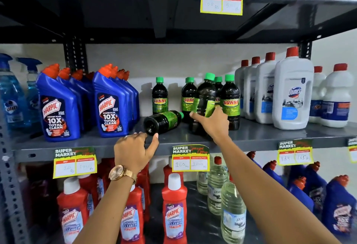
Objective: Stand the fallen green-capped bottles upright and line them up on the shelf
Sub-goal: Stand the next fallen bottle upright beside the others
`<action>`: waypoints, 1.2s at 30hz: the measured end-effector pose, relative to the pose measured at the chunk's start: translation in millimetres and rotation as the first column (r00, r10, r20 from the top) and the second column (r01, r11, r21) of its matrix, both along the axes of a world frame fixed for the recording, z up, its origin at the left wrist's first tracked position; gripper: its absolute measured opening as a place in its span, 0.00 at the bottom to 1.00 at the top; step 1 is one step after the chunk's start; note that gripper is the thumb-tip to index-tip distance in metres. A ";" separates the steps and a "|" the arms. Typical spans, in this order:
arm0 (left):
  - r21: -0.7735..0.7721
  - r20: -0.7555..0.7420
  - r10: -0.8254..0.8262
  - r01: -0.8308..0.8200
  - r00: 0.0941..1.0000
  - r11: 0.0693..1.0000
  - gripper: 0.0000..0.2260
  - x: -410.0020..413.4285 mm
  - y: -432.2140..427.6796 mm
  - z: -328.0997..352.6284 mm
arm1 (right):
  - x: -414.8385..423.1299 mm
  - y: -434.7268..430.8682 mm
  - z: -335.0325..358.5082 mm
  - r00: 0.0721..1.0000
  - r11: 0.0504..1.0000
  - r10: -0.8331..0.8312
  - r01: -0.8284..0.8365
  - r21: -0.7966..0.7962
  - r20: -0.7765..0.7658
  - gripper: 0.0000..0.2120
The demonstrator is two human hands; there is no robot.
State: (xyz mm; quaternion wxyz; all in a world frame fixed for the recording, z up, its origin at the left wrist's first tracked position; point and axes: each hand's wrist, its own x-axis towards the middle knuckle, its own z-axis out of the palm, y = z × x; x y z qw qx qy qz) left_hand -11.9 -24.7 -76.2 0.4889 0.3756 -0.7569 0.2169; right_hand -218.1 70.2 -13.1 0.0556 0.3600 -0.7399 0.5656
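One dark green-capped bottle (163,121) lies on its side on the grey middle shelf (270,133), base toward me. My left hand (135,152) touches that base, fingers curled around it. My right hand (212,123) grips another green-capped bottle (205,97), nearly upright and tilted slightly. Upright green-capped bottles stand behind: one alone (160,97), one (188,97) left of the held bottle, one (229,100) at its right and one partly hidden behind.
Blue Harpic bottles (110,108) stand left of the green-capped group, white Domex jugs (292,93) to the right. Spray bottles (11,97) sit at far left. Price tags (190,158) hang on the shelf edge. Red and clear bottles fill the shelf below.
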 end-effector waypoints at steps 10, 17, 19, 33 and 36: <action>-0.005 0.010 -0.003 0.003 1.000 1.000 0.25 1.7 -3.8 -2.8 | -2.0 -21.9 0.1 0.974 0.979 0.185 -0.194 0.062 0.130 0.34; -0.003 0.015 -0.039 0.039 0.999 0.999 0.25 4.0 -4.3 -2.6 | -7.9 -25.9 -5.0 0.996 0.980 0.065 -0.076 0.182 0.066 0.50; 0.005 0.022 -0.040 0.040 0.999 0.999 0.25 3.6 -3.8 -2.0 | -3.9 -24.8 -2.7 0.998 0.973 0.057 -0.064 0.222 0.038 0.51; -0.003 0.035 -0.050 0.050 0.998 0.999 0.25 5.0 -2.0 -0.5 | -14.6 -21.8 -4.2 0.958 0.970 0.205 -0.226 0.088 0.199 0.44; 0.012 0.035 -0.050 0.050 0.998 0.999 0.25 5.0 -1.5 0.1 | -12.6 -23.5 -5.9 0.980 0.975 0.141 -0.162 0.150 0.142 0.52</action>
